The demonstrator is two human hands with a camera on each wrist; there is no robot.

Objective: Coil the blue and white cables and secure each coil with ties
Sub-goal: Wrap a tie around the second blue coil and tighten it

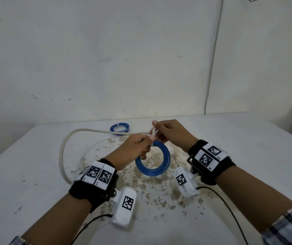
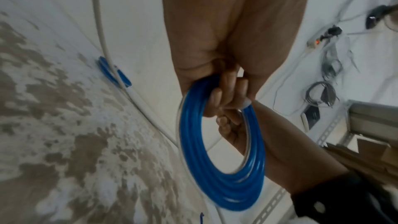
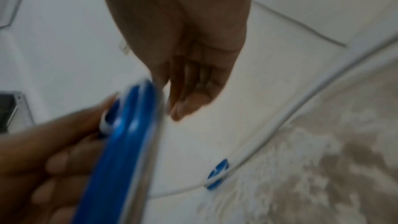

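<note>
A white table (image 1: 230, 156) with worn brown patches is standing against a plain wall. The left hand (image 1: 136, 147) is gripping the blue coil (image 1: 153, 161) above it, fingers curled through the ring. The right hand (image 1: 170, 132) is pinching a white tie (image 1: 153, 132) at the coil's top. Judged step: fastening this coil. Next: cinching the tie, then coiling the white cable (image 1: 65, 147), which is lying loose on the left.

wall (image 1: 124, 50): white, scuffed | table (image 1: 247, 156): white, stained patch mid-top, butts the wall | cord (image 1: 214, 55): runs down the wall
</note>
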